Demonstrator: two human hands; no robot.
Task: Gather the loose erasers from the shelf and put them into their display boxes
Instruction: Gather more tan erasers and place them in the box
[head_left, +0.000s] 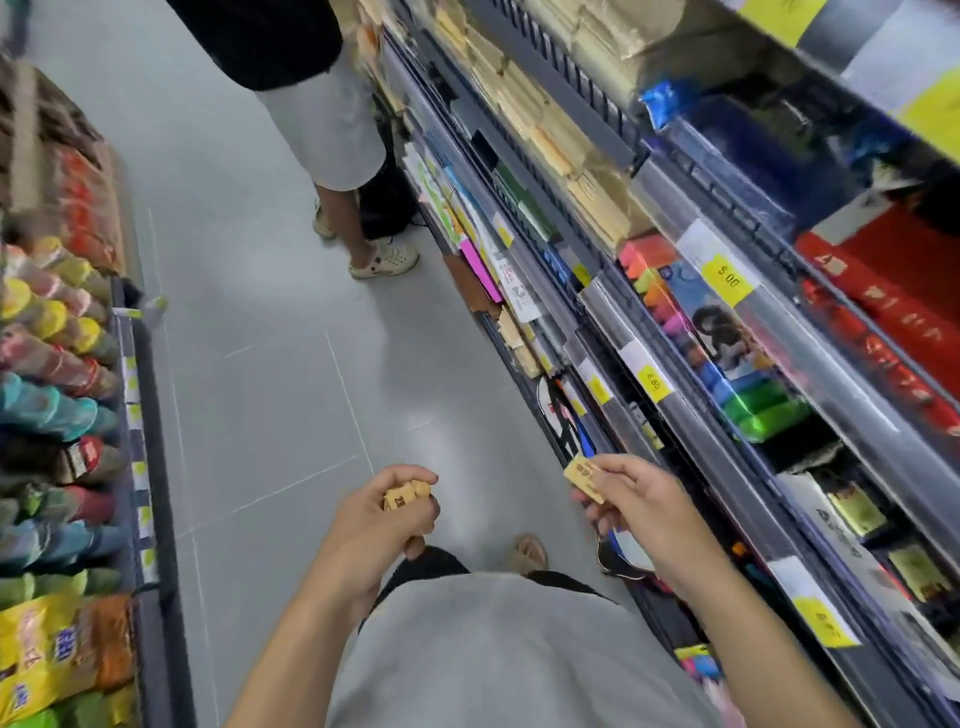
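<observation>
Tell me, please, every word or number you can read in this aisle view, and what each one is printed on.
"$.00", seen upside down: yellow price tag on the right shelf rail.
".60", partly legible: lower yellow price tag.
Blurred, unreadable: print on the eraser pinched in the right hand.
Blurred: dark print on the erasers in the left hand.
Unreadable: gold characters on the red boxes; snack bags.

Smooth grey floor tiles (270, 332) shine faintly; clear glossy plastic strips (810, 343) front the shelves.
</observation>
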